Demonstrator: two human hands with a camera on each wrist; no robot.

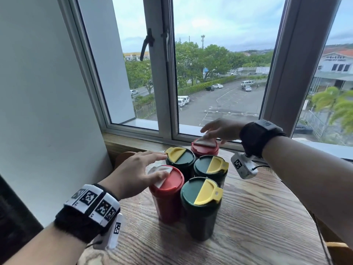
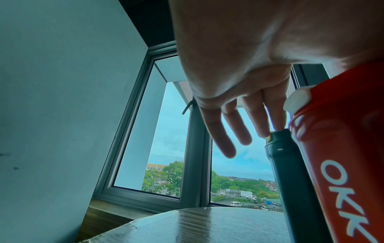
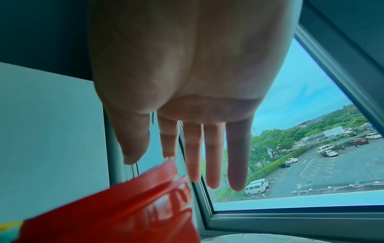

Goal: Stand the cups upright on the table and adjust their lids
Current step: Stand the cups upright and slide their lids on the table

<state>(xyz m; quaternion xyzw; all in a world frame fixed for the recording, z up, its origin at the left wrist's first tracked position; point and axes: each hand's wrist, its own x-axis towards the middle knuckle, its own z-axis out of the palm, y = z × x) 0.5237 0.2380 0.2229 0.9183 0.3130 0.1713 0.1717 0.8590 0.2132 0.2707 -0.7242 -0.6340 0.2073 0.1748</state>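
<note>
Several lidded cups stand upright in a cluster on the round wooden table [image 1: 248, 217]. The near red cup [image 1: 168, 194] has a white flap on its lid, and my left hand [image 1: 141, 169] lies flat over it, thumb on the flap, fingers straight and reaching the far-left green cup [image 1: 181, 159] with its yellow flap. In the left wrist view the red cup [image 2: 343, 156] is at right and the fingertips [image 2: 264, 131] touch the green cup [image 2: 290, 164]. My right hand [image 1: 217, 129] hovers open over the far red cup [image 1: 205, 147], fingers straight. Two more green cups [image 1: 210, 167] [image 1: 200, 203] stand at right.
The window sill [image 1: 133, 140] and window frame [image 1: 164, 73] run just behind the cups. A white wall [image 1: 47, 111] closes the left side. A chair back [image 1: 124, 155] shows beyond the table's left rim. Bare tabletop lies at front and right.
</note>
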